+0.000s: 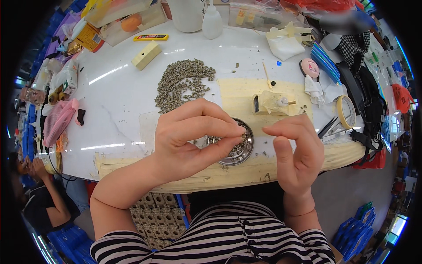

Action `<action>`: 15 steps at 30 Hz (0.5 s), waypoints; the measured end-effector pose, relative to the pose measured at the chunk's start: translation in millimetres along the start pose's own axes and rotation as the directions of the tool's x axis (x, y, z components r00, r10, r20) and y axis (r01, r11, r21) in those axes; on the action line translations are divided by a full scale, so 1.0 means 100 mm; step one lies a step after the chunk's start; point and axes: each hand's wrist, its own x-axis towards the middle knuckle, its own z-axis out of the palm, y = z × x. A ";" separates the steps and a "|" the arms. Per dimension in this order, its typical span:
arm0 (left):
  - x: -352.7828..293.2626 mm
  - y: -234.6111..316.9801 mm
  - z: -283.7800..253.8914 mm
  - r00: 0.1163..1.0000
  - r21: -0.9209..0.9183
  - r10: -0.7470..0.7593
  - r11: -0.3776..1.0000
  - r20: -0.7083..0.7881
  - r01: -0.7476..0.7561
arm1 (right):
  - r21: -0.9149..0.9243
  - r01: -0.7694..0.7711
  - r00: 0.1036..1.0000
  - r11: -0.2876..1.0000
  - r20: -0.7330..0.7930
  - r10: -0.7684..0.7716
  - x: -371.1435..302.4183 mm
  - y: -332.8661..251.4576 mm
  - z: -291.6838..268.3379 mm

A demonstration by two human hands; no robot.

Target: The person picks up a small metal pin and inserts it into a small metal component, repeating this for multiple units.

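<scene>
Over a round metal bowl (249, 149), my left hand (180, 136) pinches a small metal part (242, 135) between thumb and fingertips; its exact kind is too small to make out. Small metal pieces lie in the bowl, partly covered by that hand. My right hand (301, 154) is raised just right of the bowl, thumb and index finger apart, with nothing visible between them. Behind my left hand spreads a heap of small metal pieces (176, 83). A tape-wrapped block with a small container (272, 103) stands beyond my right hand.
Farther back are a wooden block (146, 55), a yellow cutter knife (150, 38) and a white squeeze bottle (212, 23). To the right lie tweezers (327, 127) and a tape roll (346, 112). Masking tape covers the table's front edge (211, 180). Another person (50, 198) sits far left.
</scene>
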 end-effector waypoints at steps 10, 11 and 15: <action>-0.01 0.00 0.02 0.999 0.063 0.031 0.998 0.013 -0.032 | 0.283 -0.154 0.985 0.947 0.124 0.123 -0.01 0.03 0.21; -0.01 0.00 0.02 0.999 0.071 0.035 0.997 0.012 -0.036 | 0.243 -0.127 0.990 0.962 0.098 0.106 -0.02 0.04 0.21; 0.00 -0.01 0.04 0.999 0.098 0.049 0.994 0.002 -0.049 | 0.049 0.027 0.998 0.998 -0.050 -0.025 -0.04 0.02 0.23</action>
